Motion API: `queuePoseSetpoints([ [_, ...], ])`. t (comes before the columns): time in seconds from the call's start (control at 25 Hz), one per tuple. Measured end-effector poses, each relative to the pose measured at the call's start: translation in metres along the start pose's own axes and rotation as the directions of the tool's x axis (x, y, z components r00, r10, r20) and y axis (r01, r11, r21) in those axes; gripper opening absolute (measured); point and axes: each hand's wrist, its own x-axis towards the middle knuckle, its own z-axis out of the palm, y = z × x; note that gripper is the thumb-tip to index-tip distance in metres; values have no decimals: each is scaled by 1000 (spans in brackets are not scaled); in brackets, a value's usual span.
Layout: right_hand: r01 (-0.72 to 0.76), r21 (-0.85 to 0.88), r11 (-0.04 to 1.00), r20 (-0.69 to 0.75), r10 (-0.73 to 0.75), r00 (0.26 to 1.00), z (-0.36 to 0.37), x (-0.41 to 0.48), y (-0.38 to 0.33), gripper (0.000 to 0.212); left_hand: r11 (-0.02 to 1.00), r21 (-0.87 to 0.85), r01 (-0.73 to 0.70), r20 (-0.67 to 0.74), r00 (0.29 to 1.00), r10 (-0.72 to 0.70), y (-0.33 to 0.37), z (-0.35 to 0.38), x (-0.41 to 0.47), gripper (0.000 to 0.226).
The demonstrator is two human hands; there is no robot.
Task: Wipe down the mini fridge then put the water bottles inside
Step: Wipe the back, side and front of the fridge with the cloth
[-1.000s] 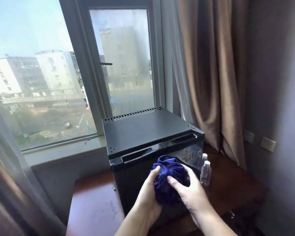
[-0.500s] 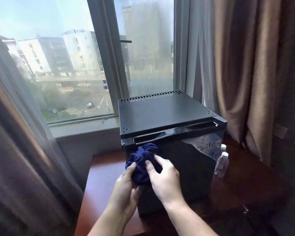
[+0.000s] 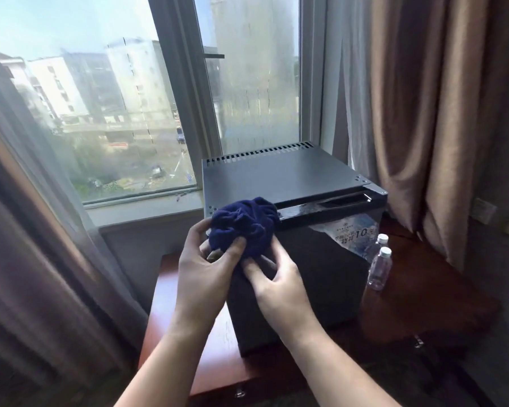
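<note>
Our left hand (image 3: 202, 268) wraps the lower left side of a bunched dark blue cloth (image 3: 244, 227), with the thumb pressed into the folds. Our right hand (image 3: 279, 284) pinches the cloth's lower edge from the right, fingers curled into it. The two hands sit close together with the wad raised between them.

The cloth is at the front left corner of the black fridge (image 3: 279, 174). We cannot tell whether it presses on that corner or hangs just in front of it. From the corner, the flat top runs away from us and to the right, towards the vent slots at the back. The handle groove along the front edge stretches rightward from the cloth. The door is closed, and its dark face drops away below our hands. We judge that the wipe goes right and back from here, and that the right hand is the nearer one to lead it across.

The two bottles (image 3: 379, 270) stand upright on the wooden table (image 3: 423, 306), just beside the fridge's right front edge, one behind the other, caps on. They lie to our right, nearer the right hand, and are not yet inside the fridge. A brown curtain (image 3: 417, 113) hangs behind them.
</note>
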Motion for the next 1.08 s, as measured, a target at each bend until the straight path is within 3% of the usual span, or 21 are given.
queuePoseSetpoints([
  [0.16,4,255,967,49,-17,999,-35,2,-32,50,996,33,-85,194,978,77,17,21,10,69],
  [0.32,-53,286,957,162,6,987,-39,-18,-34,45,987,153,-44,287,958,-2,10,0,1,92],
  [0.4,-81,211,974,219,33,975,-22,-24,-27,40,994,93,53,324,943,-80,9,-22,-8,86],
  [0.56,-140,-61,988,351,153,924,33,-18,3,36,965,175,196,188,955,-228,-20,-94,4,73],
  [0.64,-165,-266,950,344,253,904,58,-12,27,37,873,288,394,140,884,-446,-61,-136,31,75],
  [0.72,-211,-433,876,257,344,903,79,-6,55,42,731,398,554,59,780,-623,-109,-184,57,101],
  [0.8,-257,-521,814,191,404,895,94,0,81,39,739,429,520,-29,826,-564,-147,-224,72,73],
  [0.88,-273,-595,756,147,437,887,111,8,109,37,692,466,551,-57,799,-598,-175,-249,88,51],
  [1.0,-320,-634,704,86,475,876,135,17,141,36,632,550,546,4,755,-655,-226,-256,119,44],
  [1.08,-348,-647,679,40,486,873,144,21,154,33,603,647,467,75,748,-660,-258,-258,139,50],
])
